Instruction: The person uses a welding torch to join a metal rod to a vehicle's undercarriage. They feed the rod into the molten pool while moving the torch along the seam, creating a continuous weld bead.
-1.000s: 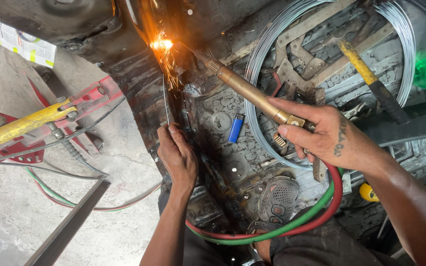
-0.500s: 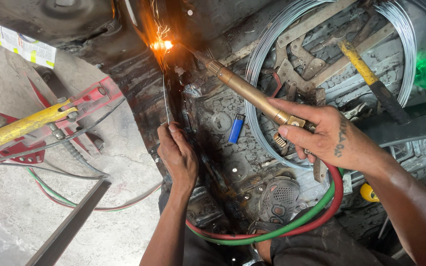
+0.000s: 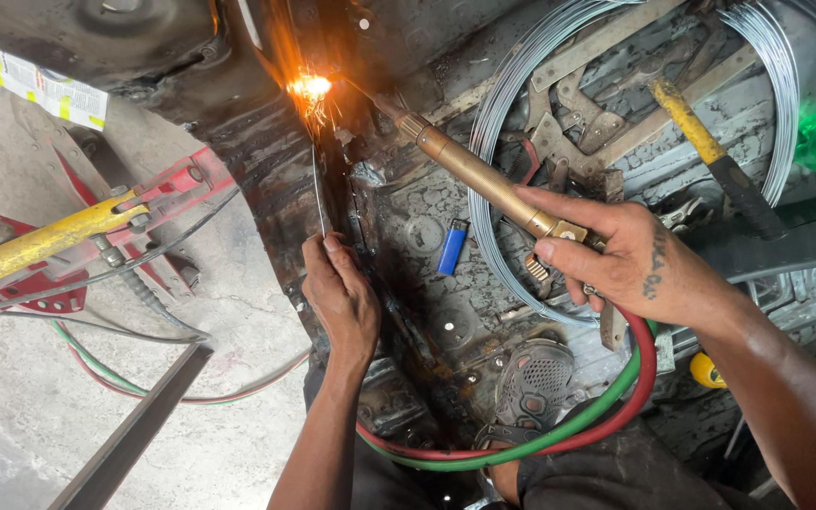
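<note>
Both hands are at work on a blackened sheet-metal floor panel (image 3: 408,236). Closed round a brass gas torch (image 3: 484,179), the right hand (image 3: 616,260) grips it at the valve end, and the tip points up-left to a bright orange flame (image 3: 309,87) with sparks near the panel's top edge. Pinched shut on a thin filler rod (image 3: 318,189), the left hand (image 3: 342,293) holds it upright, its far end reaching toward the flame. Red and green hoses (image 3: 597,416) loop from the torch under the right wrist. Just beside the torch, a blue lighter (image 3: 452,247) lies on the panel. A coil of steel wire (image 3: 502,104) rings scattered tools, among them a yellow-handled hammer (image 3: 710,151). Beyond the panel's left edge, a red and yellow jack (image 3: 49,246) stands on concrete.
</note>
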